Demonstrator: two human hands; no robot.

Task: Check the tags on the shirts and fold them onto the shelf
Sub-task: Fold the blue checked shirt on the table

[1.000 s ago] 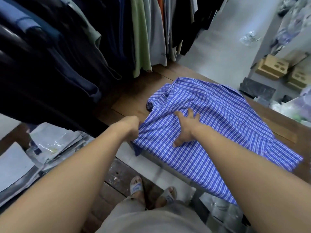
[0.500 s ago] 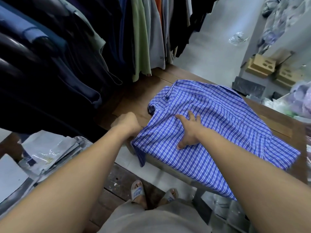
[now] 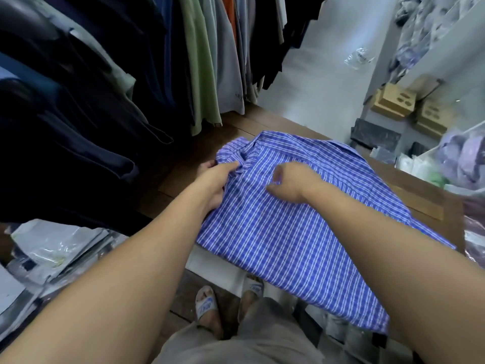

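Observation:
A blue and white checked shirt (image 3: 301,232) lies spread on the wooden shelf (image 3: 425,195), its lower part hanging over the near edge. My left hand (image 3: 215,179) grips the cloth at the collar on the shirt's left side. My right hand (image 3: 288,179) hovers over the shirt's chest with fingers curled down, and it looks as if it pinches a small fold of cloth. No tag shows.
Dark, green and grey garments (image 3: 199,61) hang on a rail at the left and back. Plastic-wrapped packs (image 3: 52,248) pile up at the lower left. Cardboard boxes (image 3: 393,101) and bagged clothes (image 3: 462,158) sit at the right. My sandalled feet (image 3: 207,308) stand below the shelf edge.
My left hand moved from the shirt's near left edge up to the collar. My right hand lifted off its flat press on the shirt and curled its fingers.

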